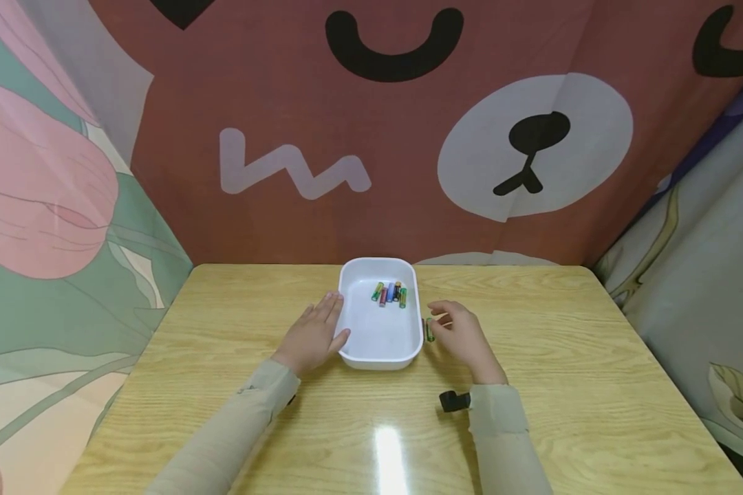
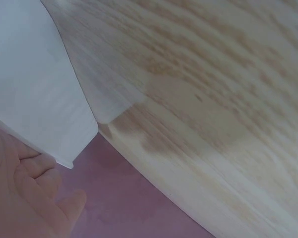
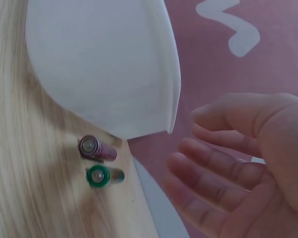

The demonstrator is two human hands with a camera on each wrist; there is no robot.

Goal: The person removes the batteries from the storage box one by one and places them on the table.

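Note:
A white plastic tray [image 1: 374,337] sits on the table with several small cylindrical batteries [image 1: 391,293] lying together toward its far right, in green, red, blue and black-gold. Against the tray's left rim rests my left hand [image 1: 312,337], its fingers extended and the thumb over the near-left edge. Just outside the tray's right wall, two more batteries lie on the wood: a green one [image 3: 99,176] and a purplish-red one [image 3: 95,147]. Above and beside them hovers my right hand [image 1: 464,337]; its fingers are loosely bent, and the right wrist view shows nothing between them.
The light wood table [image 1: 569,385] ends at a hanging cloth [image 1: 285,234] printed with a cartoon bear. More printed cloth hangs at the left and right sides. A black device [image 1: 454,401] sticks out at the right wrist.

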